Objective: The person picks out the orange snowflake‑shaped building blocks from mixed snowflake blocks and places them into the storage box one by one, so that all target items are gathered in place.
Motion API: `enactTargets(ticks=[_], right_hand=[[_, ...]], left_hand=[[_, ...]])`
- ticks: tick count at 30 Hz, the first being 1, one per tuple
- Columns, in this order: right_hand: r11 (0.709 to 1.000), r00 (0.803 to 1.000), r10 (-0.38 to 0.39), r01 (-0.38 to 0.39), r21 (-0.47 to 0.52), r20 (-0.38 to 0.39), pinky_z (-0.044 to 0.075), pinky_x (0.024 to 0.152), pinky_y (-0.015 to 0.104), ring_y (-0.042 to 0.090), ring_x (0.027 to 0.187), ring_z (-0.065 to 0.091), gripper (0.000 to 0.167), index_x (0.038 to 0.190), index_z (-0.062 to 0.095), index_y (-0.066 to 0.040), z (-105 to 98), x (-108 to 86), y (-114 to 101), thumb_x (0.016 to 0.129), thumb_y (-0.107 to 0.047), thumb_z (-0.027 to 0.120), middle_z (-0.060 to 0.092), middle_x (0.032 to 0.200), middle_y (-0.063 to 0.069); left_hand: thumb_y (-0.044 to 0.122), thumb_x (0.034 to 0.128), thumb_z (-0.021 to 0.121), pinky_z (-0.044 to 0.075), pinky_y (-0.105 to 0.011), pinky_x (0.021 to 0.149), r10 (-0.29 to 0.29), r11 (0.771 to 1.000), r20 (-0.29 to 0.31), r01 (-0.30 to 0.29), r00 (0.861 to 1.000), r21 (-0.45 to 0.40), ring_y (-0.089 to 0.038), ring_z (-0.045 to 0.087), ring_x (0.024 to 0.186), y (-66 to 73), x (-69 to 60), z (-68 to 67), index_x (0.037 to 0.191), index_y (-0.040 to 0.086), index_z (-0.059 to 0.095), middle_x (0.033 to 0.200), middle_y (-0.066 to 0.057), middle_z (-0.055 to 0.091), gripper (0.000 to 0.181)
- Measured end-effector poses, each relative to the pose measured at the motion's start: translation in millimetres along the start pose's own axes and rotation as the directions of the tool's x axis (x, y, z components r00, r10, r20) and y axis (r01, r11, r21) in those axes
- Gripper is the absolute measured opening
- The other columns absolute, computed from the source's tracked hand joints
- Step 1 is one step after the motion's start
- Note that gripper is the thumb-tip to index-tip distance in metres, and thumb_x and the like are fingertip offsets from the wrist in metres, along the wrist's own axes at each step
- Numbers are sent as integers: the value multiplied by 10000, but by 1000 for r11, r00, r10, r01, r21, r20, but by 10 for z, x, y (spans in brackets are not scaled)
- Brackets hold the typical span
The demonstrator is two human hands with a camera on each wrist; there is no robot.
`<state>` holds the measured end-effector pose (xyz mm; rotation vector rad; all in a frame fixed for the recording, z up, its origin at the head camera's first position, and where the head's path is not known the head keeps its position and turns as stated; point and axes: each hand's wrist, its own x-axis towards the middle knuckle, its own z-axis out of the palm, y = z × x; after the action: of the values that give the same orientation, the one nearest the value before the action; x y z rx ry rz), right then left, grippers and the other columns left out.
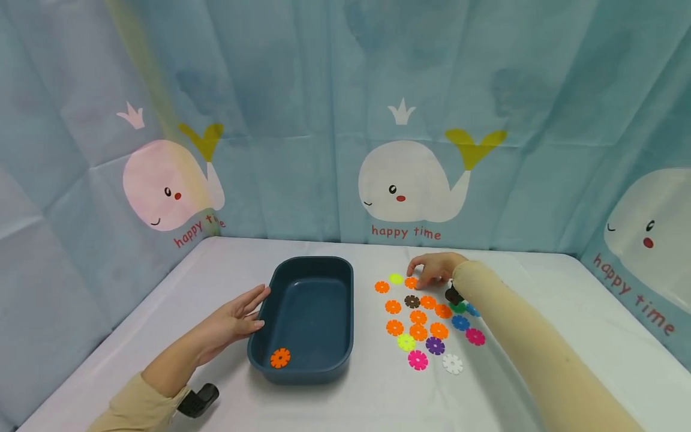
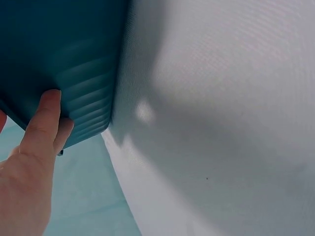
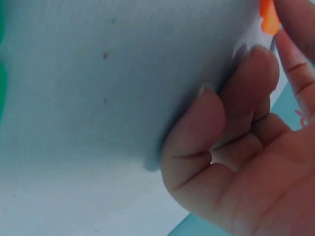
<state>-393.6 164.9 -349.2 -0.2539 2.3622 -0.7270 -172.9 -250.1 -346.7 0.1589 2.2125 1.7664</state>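
Observation:
My left hand (image 1: 234,321) rests its fingers against the left wall of a dark blue plastic basin (image 1: 352,324); in the left wrist view the fingertips (image 2: 50,98) touch its ribbed side. Inside the basin, near the front, lies one orange notched disc (image 1: 280,358). At the far side of the table, my right hand (image 1: 436,268) pinches another orange notched disc (image 1: 411,282) between thumb and index finger. Part of that disc (image 3: 268,18) shows at the top of the right wrist view, while the other fingers (image 3: 197,123) curl near the cloth.
Several loose notched discs lie flat right of the basin, including brown (image 1: 412,302), purple (image 1: 435,345), pink (image 1: 418,360), white (image 1: 452,363) and blue (image 1: 460,323) ones. A yellow disc (image 1: 396,279) sits beside the pinched one. Blue whale-print curtains (image 1: 302,180) surround the white table.

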Motion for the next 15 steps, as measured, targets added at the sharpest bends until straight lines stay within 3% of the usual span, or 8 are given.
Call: enactTargets(ticks=[10, 15], right_hand=[[999, 999, -33, 32, -22, -16, 307, 613, 259, 214, 702, 403, 225, 1056, 600, -120, 30, 15, -15, 870, -56, 710, 418, 965, 110], [1000, 1000, -15, 15, 25, -13, 311, 627, 268, 216, 745, 422, 186, 1002, 588, -104, 13, 17, 12, 866, -69, 709, 430, 859, 78]], left_hand=[[29, 969, 549, 194, -617, 1099, 3, 1000, -3, -3, 1000, 8, -513, 10, 1414, 9, -22, -9, 1555, 37, -25, 1613, -157, 11, 821], [27, 969, 547, 195, -618, 1098, -1, 1000, -2, 1, 1000, 9, -510, 15, 1416, 9, -8, -5, 1555, 37, -24, 1613, -154, 17, 818]])
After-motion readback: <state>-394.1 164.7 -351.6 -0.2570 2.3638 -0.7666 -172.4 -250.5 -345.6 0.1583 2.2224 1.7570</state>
